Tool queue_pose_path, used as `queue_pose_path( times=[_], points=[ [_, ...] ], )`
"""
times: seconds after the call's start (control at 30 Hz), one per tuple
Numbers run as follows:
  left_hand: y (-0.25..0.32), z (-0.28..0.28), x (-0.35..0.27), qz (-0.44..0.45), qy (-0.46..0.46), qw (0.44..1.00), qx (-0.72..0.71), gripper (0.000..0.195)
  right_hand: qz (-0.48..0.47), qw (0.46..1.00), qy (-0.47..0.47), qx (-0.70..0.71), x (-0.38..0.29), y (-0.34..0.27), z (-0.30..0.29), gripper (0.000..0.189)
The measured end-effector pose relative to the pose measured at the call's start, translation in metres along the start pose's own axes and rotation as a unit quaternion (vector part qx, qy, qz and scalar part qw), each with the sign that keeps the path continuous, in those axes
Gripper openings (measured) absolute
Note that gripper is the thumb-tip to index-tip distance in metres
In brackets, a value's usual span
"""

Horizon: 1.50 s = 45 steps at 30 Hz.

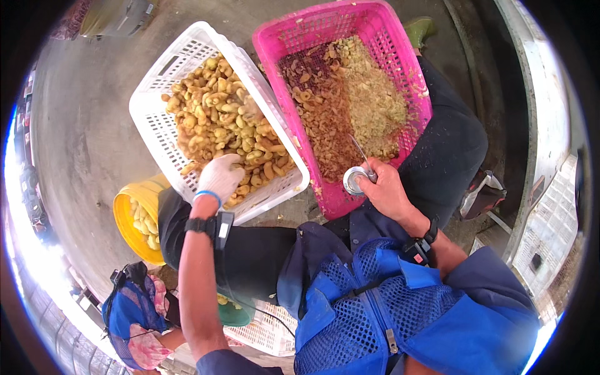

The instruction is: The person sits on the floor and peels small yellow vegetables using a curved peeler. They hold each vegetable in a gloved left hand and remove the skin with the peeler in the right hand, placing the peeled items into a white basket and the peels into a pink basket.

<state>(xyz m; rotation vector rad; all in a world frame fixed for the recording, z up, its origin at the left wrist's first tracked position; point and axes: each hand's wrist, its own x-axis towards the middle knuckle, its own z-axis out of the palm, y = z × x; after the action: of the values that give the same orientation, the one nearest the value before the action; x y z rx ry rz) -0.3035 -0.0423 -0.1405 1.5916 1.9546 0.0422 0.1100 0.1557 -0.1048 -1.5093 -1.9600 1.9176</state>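
My left hand [221,177], in a white glove, reaches into the near end of a white plastic basket [157,105]. Its fingertips are among knobby, curved yellow-brown produce pieces [229,117]; whether they grip one is hidden. My bare right hand [388,188] is closed around a slim metal tool [360,149], its thin end pointing up and left. A round silver disc-like piece [350,181] sits at the thumb of that hand. Below it is the near end of a pink plastic basket [335,206], which holds brown peelings [328,133] and pale yellow scraps [372,98].
Left of my leg, a tilted yellow bucket [123,201] holds pale pieces [144,222]. Another person [136,318] in a blue vest is at lower left, near a green container [234,314] and a white crate [269,330]. A pale wall-like structure [539,84] runs along the right.
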Motion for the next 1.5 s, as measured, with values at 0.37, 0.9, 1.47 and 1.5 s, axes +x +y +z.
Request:
queue_pose_path(
  times=[0.37,0.9,1.47,1.5],
  points=[
    [0.005,0.114,0.056,-0.331,0.038,0.939,-0.080,0.045,0.069,0.998,-0.004,0.000,0.007,-0.010,0.003,0.011],
    [0.045,0.113,0.071,-0.383,0.025,0.861,-0.334,0.047,0.058,0.998,0.005,0.037,0.010,-0.002,0.016,0.009],
    [0.073,0.076,0.051,-0.322,0.049,0.678,-0.659,0.032,0.069,0.996,-0.013,0.046,0.006,-0.010,0.014,0.009],
    [0.085,0.065,0.049,-0.305,0.076,0.645,-0.697,0.034,0.063,0.997,-0.012,0.053,0.005,-0.010,0.013,0.009]
  ],
)
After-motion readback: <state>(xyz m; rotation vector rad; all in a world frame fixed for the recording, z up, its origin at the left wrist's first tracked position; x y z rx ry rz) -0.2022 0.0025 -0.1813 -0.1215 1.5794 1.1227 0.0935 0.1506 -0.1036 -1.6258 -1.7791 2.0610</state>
